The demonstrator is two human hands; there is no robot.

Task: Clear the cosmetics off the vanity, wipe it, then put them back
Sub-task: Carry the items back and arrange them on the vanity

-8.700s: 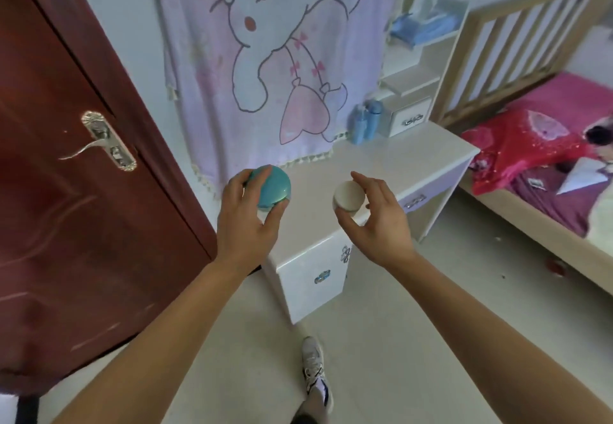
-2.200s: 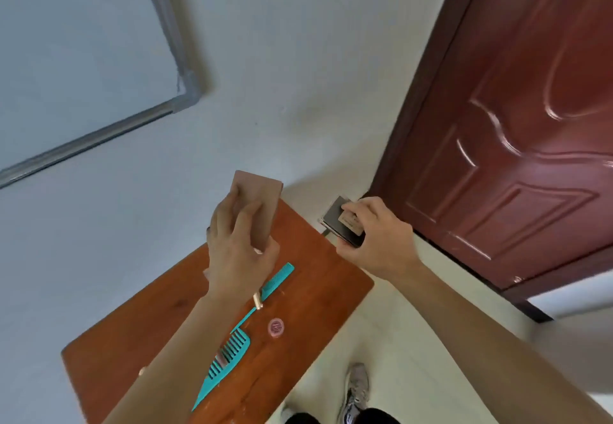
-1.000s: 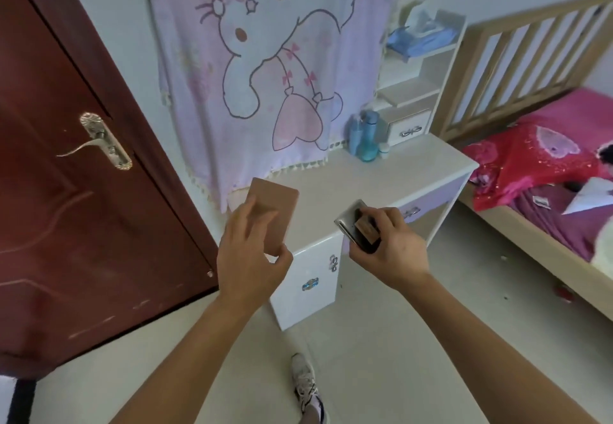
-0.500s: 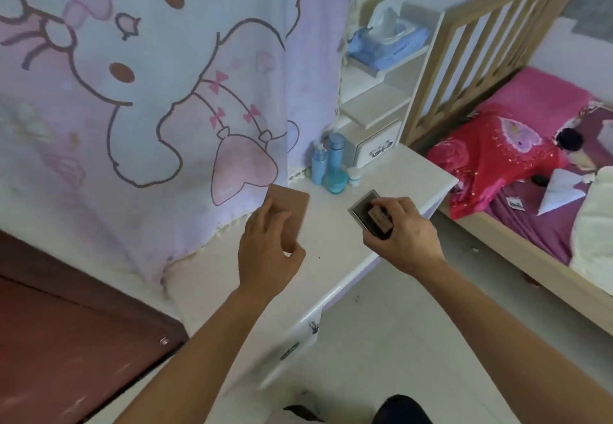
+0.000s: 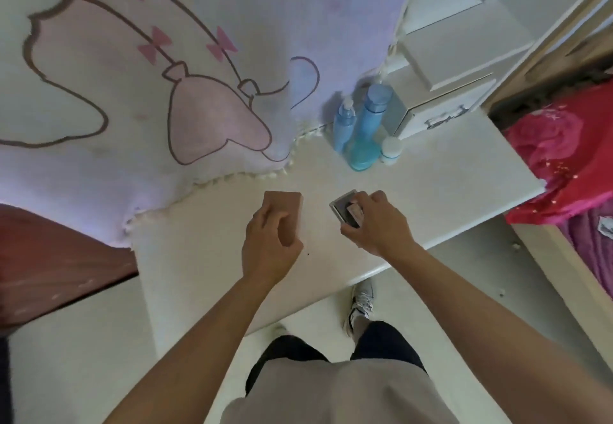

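Note:
I stand at the white vanity top (image 5: 447, 198). My left hand (image 5: 268, 247) grips a flat brown rectangular case (image 5: 287, 204) held over the middle of the top. My right hand (image 5: 374, 224) holds a dark flat compact with a silver rim (image 5: 341, 209) just to the right of it. At the back of the vanity stand a small blue pump bottle (image 5: 344, 124), a taller blue bottle (image 5: 371, 115), a teal round jar (image 5: 364, 154) and a small white jar (image 5: 391, 151), grouped together.
A pink cartoon cloth (image 5: 166, 58) hangs behind the vanity and drapes onto its back edge. A white drawer unit with shelves (image 5: 441, 108) sits at the vanity's back right. A bed with red bedding (image 5: 564, 164) lies to the right, a dark red door (image 5: 49, 257) to the left.
I have stepped up close to the vanity and tilted my view down. Both hands, still holding the brown case and the dark compact, have come lower over the top.

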